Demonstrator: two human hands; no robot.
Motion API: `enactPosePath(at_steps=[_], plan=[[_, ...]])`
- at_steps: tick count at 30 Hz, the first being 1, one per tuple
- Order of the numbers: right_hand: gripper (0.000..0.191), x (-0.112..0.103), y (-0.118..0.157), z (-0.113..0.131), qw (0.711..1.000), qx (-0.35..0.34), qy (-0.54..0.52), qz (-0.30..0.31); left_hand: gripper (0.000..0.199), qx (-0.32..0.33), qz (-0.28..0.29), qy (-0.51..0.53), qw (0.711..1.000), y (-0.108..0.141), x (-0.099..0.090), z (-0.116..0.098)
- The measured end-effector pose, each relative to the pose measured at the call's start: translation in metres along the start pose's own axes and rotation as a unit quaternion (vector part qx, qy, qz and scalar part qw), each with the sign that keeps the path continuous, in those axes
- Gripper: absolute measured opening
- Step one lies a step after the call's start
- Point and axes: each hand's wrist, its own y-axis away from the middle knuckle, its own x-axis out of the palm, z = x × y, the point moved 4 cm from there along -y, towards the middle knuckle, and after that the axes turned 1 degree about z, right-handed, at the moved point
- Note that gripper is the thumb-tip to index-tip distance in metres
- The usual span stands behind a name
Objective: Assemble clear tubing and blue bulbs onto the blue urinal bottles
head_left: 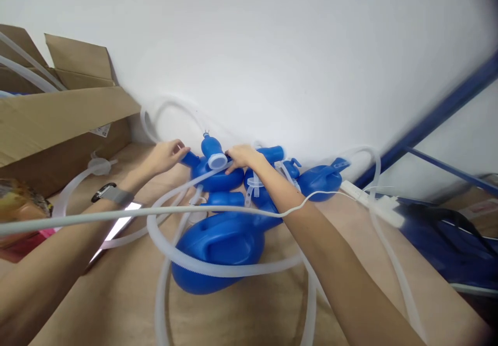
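Several blue plastic bottles with clear hoses lie against the white wall. My left hand has its fingers curled at the neck of the rear blue bottle; whether it grips the neck is hard to make out. At that bottle's right side is my right hand, thumb and fingers bent around a dark blue part. Between the hands stands a small blue bulb-shaped piece with a pale round cap. A larger blue bottle lies in front, crossed by a clear hose. Another blue bottle rests farther right.
An open cardboard box with hoses stands at the left. A phone lies beneath my left forearm. A white cable crosses above the bottles. At the right are a power strip and a blue metal frame.
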Motion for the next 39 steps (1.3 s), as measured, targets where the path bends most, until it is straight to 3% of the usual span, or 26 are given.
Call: enactPosePath(at_steps=[2, 6, 11, 15, 19, 22, 24, 26, 30, 35, 39], plan=[[0.066, 0.0, 0.0, 0.0, 1.0, -0.001, -0.002, -0.003, 0.049, 0.02, 0.045, 0.007, 0.999, -0.001, 0.01, -0.007], [0.065, 0.0, 0.0, 0.001, 1.0, -0.004, -0.003, -0.003, 0.063, 0.022, 0.05, 0.019, 0.998, 0.001, 0.018, -0.014], [0.063, -0.003, 0.001, 0.005, 1.0, -0.008, -0.003, 0.002, 0.062, 0.023, 0.065, 0.033, 0.997, -0.001, 0.01, -0.013], [0.066, -0.004, 0.003, 0.006, 1.0, -0.016, -0.004, 0.006, 0.067, 0.0, 0.099, 0.01, 0.995, -0.008, 0.0, 0.001], [0.067, -0.003, 0.007, 0.005, 1.0, -0.02, -0.01, 0.017, 0.055, -0.049, 0.102, -0.028, 0.993, -0.001, -0.002, 0.023], [0.086, -0.006, 0.018, 0.006, 0.999, -0.021, -0.016, 0.018, 0.039, -0.068, 0.086, -0.045, 0.993, 0.01, -0.001, 0.03], [0.107, -0.011, 0.027, 0.008, 0.999, -0.008, -0.052, -0.011, 0.035, -0.066, 0.052, -0.049, 0.995, 0.012, -0.003, 0.023], [0.116, -0.018, 0.034, 0.013, 0.988, 0.005, -0.14, -0.064, 0.039, -0.047, 0.024, -0.04, 0.998, 0.007, -0.006, 0.008], [0.097, -0.018, 0.037, 0.029, 0.94, -0.024, -0.311, -0.136, 0.053, 0.0, 0.017, -0.018, 1.0, -0.025, -0.004, -0.034], [0.074, -0.011, 0.034, 0.044, 0.922, -0.069, -0.32, -0.206, 0.069, -0.07, 0.031, -0.076, 0.994, -0.064, 0.01, -0.057], [0.063, -0.01, 0.039, 0.046, 0.927, -0.07, -0.289, -0.23, 0.046, -0.105, 0.039, -0.101, 0.988, -0.079, 0.018, -0.058]])
